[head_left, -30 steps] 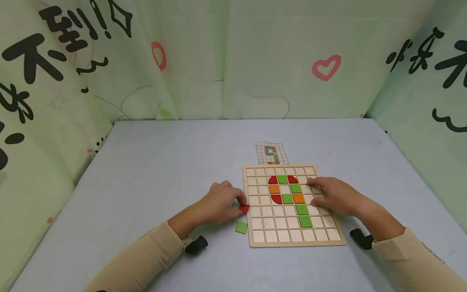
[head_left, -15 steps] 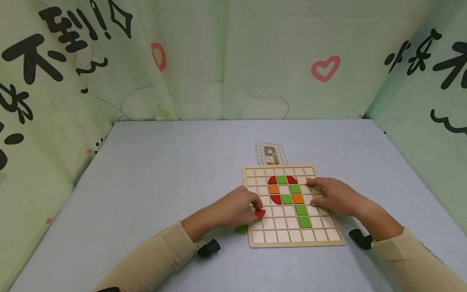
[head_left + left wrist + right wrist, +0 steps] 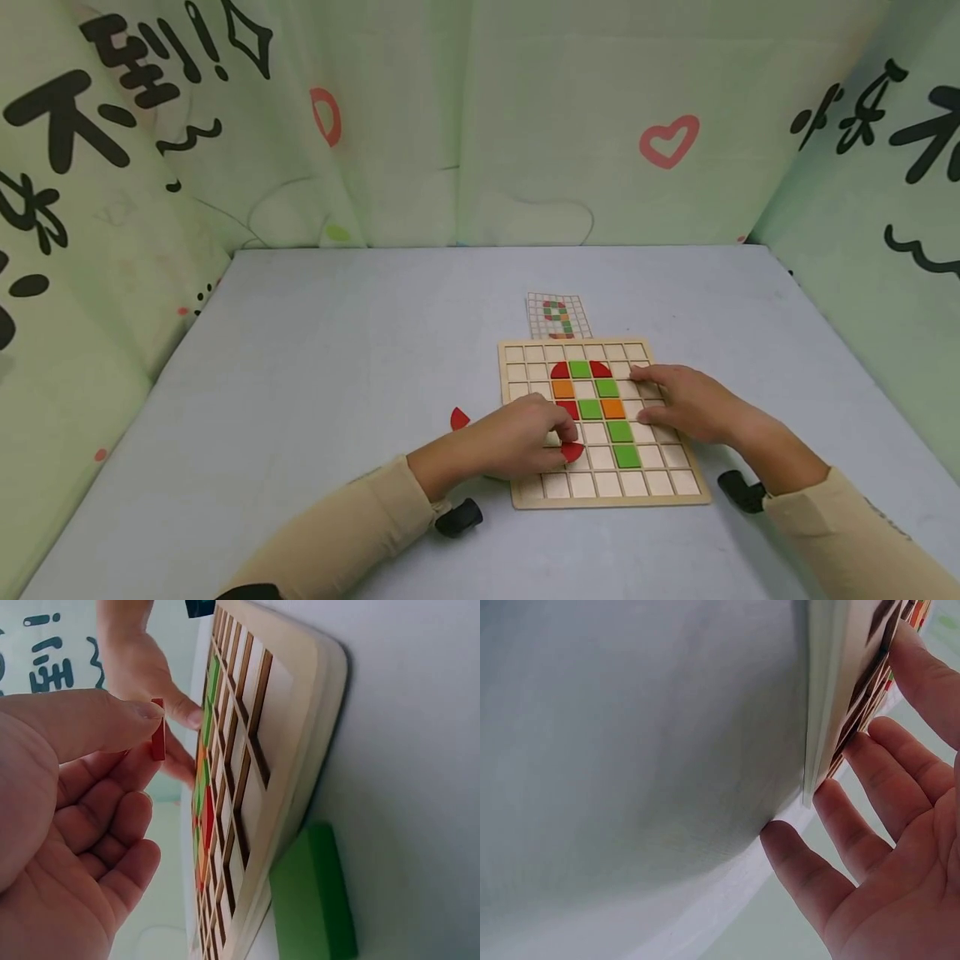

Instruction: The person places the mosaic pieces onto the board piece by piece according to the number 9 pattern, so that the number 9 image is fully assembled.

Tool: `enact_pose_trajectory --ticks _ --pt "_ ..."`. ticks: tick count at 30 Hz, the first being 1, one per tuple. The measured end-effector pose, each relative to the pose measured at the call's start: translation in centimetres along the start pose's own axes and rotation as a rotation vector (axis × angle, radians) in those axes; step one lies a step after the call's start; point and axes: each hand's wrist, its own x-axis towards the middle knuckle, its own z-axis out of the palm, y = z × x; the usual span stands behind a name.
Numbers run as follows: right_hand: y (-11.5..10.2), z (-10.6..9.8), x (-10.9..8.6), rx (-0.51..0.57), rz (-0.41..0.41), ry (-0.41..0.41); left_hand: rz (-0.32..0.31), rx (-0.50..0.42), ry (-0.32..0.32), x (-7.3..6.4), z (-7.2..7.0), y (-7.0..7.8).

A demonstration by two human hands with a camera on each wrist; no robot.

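My left hand (image 3: 521, 437) pinches a red quarter-circle tile (image 3: 572, 452) between thumb and fingers, over the lower left of the wooden grid board (image 3: 611, 503). In the left wrist view, the held tile (image 3: 158, 739) shows edge-on, above the squares. My right hand (image 3: 693, 404) rests on the board's right side, thumb and fingertips on the grid; in the right wrist view some fingers (image 3: 855, 836) lie at its edge and on the tabletop. Red, green and orange tiles (image 3: 590, 409) sit in the squares, one red tile partly hidden by my left hand.
A small printed pattern card (image 3: 558, 315) lies behind the board's far edge. Another red quarter-circle tile (image 3: 459, 419) is on the table, left of the board. A green square tile (image 3: 307, 900) lies against the board's left edge. Printed cloth (image 3: 480, 125) surrounds the table.
My left hand has carried the red tile rightward from the board's left edge to over its squares. A second red tile has come into view behind the wrist. My right hand stays put.
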Motion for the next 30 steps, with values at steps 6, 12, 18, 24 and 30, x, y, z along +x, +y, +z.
enact_pose_trajectory --ticks 6,12,18,24,30 --pt "-0.1 -0.1 0.0 -0.001 0.003 -0.001 0.036 0.023 -0.014 1.2 0.7 0.7" --pt "-0.2 -0.1 0.0 0.0 0.006 0.001 0.084 0.042 -0.013 2.3 1.6 1.4" --pt "0.0 0.0 0.0 -0.001 -0.007 0.012 0.07 0.04 -0.043 3.0 2.2 2.2" --pt "0.0 0.0 0.1 -0.004 -0.009 0.015 0.067 0.053 -0.059 3.5 2.7 2.9" --pt "0.1 0.0 0.0 -0.005 -0.019 0.018 0.082 0.052 -0.078 3.8 3.4 3.2"
